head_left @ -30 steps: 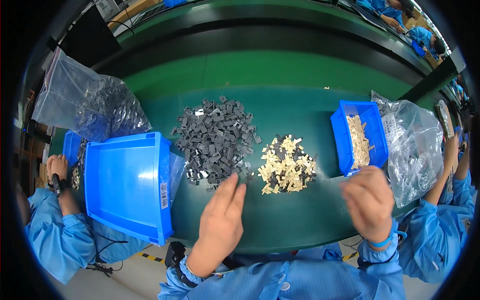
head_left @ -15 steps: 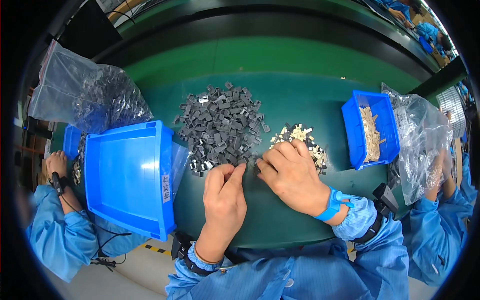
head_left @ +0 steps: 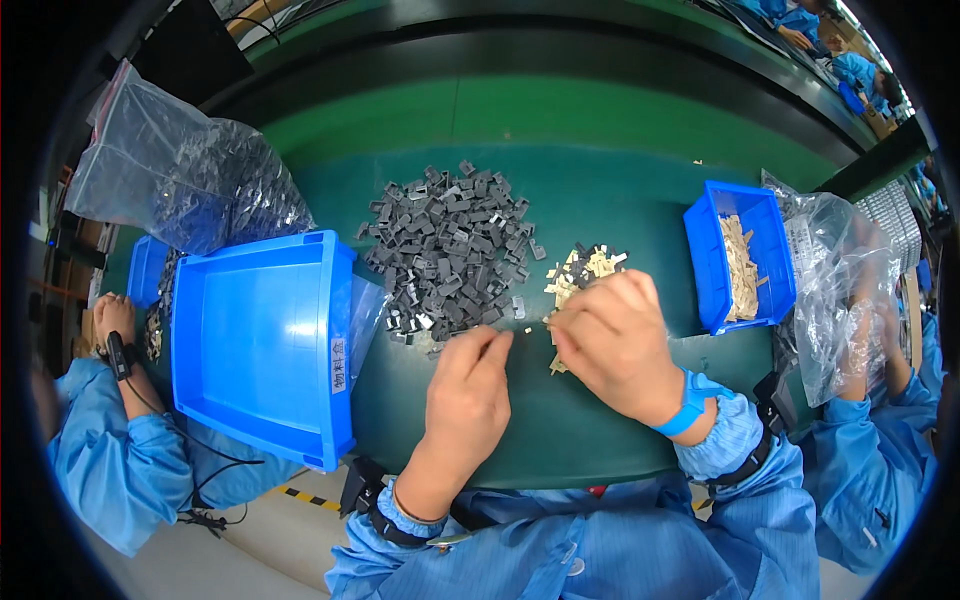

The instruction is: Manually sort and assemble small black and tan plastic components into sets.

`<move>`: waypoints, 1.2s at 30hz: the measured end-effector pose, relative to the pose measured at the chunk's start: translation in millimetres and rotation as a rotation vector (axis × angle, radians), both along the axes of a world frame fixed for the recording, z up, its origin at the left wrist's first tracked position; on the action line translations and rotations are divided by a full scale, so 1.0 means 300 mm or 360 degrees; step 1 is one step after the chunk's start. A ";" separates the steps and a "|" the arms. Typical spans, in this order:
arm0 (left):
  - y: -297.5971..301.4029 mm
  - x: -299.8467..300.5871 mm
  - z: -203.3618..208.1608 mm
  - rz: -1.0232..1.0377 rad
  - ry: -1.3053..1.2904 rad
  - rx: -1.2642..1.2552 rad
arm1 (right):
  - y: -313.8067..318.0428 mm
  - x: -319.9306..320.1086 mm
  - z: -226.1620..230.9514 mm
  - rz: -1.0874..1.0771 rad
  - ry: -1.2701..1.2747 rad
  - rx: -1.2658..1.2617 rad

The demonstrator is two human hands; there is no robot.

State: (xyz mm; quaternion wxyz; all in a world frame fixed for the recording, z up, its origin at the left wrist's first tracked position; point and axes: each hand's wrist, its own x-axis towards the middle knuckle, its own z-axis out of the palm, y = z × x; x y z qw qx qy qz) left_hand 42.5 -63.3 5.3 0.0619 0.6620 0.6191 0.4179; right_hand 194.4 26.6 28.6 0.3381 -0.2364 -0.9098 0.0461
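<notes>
Strips (head_left: 564, 289) by the right hand (head_left: 620, 345) have mixed long-axis directions.

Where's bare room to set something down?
Bare green tabletop lies behind the small cream and black pieces, between the heaped dark grey plastic parts and rightmost blue plastic bin. Crowded: left, by the large blue tray and clear plastic bag.

Blue smock (head_left: 660, 540), gathered cuffs (head_left: 718, 440), bright blue wristband (head_left: 689, 405), black forearm straps (head_left: 745, 462)
</notes>
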 end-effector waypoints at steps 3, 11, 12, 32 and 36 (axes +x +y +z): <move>-0.012 0.019 -0.005 -0.0134 0.0215 -0.0041 | -0.018 0.053 0.028 -0.0068 0.0252 -0.0401; -0.012 0.064 0.051 -0.0259 -0.0036 -0.0055 | -0.059 0.105 0.022 0.0067 0.1171 -0.2038; -0.012 0.071 0.072 -0.0184 -0.0336 -0.0012 | -0.062 0.100 0.020 0.0194 0.1207 -0.2024; -0.064 0.153 0.137 -0.0212 -0.1552 -0.0455 | -0.065 0.119 0.072 0.0349 0.0387 -0.0521; -0.067 0.135 0.133 -0.0217 -0.1176 -0.0350 | -0.066 0.117 0.060 0.0355 0.0413 -0.0684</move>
